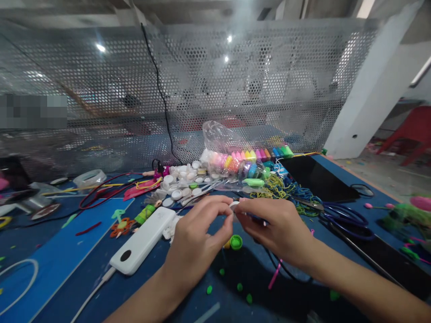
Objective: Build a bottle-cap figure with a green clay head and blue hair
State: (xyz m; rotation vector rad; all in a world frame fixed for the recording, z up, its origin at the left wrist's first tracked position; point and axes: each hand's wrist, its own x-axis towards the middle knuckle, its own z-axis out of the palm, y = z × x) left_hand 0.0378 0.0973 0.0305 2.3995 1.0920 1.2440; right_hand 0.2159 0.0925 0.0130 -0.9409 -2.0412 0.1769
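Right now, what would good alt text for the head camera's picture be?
A person's left hand and right hand hold a small white piece above a cluttered blue table. A white cabled device lies left, white lids and bagged colourful packs behind.

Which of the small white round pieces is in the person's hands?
The one small white round piece held between the left hand and right hand; the other white round pieces lie heaped on the dark blue table beyond.

Perforated metal screen, black cable, white pillar, red chair
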